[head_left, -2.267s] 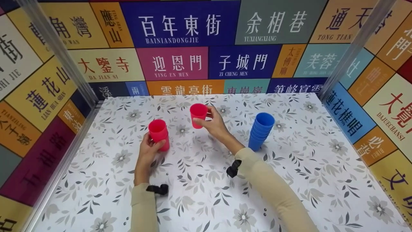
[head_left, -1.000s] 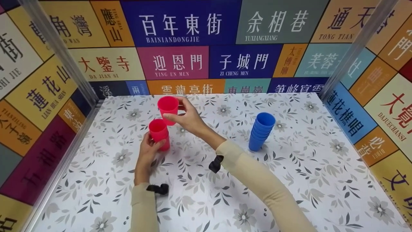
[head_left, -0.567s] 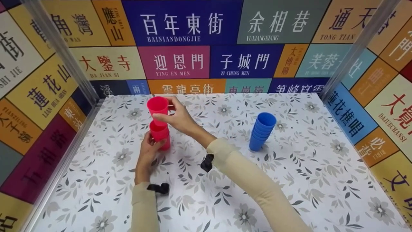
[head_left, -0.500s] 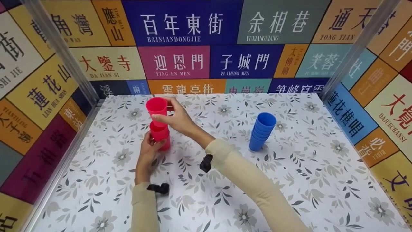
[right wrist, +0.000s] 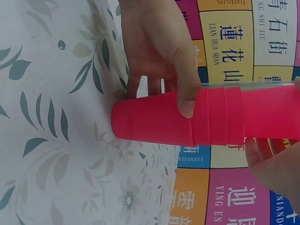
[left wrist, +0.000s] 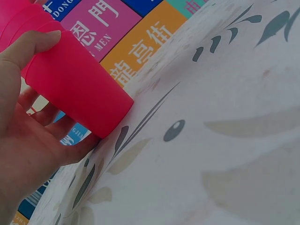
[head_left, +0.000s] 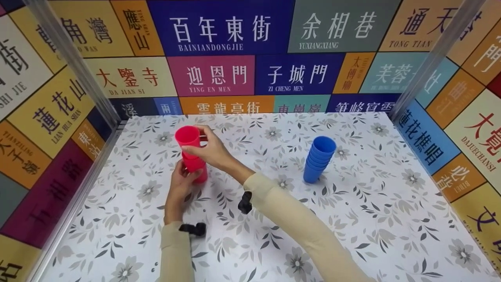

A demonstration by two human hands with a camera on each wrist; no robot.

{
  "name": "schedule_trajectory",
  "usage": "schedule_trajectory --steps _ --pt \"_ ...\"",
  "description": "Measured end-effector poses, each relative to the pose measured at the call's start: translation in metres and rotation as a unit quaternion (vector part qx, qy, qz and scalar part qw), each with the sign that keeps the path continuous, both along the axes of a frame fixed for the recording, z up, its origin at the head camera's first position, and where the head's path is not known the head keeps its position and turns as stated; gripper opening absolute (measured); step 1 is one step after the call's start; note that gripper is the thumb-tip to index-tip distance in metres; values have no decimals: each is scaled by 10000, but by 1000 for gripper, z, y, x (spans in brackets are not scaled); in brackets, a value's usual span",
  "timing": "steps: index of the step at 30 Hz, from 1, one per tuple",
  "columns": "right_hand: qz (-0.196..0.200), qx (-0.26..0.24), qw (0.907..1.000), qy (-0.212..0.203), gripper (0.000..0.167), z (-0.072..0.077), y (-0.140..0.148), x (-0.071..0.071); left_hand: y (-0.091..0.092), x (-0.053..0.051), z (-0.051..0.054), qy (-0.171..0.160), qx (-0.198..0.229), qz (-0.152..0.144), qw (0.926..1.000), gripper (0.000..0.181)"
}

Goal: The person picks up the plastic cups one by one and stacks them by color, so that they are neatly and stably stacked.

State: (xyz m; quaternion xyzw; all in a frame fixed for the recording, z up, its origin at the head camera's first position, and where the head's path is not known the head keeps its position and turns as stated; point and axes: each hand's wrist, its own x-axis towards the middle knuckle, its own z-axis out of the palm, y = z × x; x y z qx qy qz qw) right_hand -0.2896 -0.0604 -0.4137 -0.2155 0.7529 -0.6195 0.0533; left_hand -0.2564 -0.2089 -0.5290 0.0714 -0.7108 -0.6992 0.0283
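Observation:
A stack of nested pinkish-red plastic cups [head_left: 201, 175] stands upright on the table, left of the middle. My left hand [head_left: 181, 184] grips it from the left, thumb across the front; the left wrist view shows the bottom cup [left wrist: 79, 86] resting on the tabletop. Above it, my right hand [head_left: 215, 152] holds one more red cup [head_left: 188, 138] between thumb and fingers. In the right wrist view this upper cup [right wrist: 269, 110] has its lower end inside the mouth of the stack [right wrist: 150, 119], while most of its wall still shows.
A stack of several nested blue cups [head_left: 313, 169] stands upright on the right side of the table. The floral-patterned tabletop [head_left: 250, 243] ends at a back wall [head_left: 219, 76] of coloured name panels, with side walls at left and right.
My right hand has carried its red cup leftward over the red stack, then lowered it into the stack's mouth. My left hand and the blue cups have stayed in place.

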Motion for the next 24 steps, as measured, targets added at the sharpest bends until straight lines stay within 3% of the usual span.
schedule_trajectory --steps 4,8,24 --pt "-39 12 10000 -36 67 -3 0 -1 0 0 1 -125 -89 -65 9999 72" --pt "-23 52 10000 -42 67 -4 1 0 0 -1 0 -9 -100 -77 9999 70" --pt "103 46 9998 136 68 -7 22 0 1 0 0 39 353 8 9994 69"
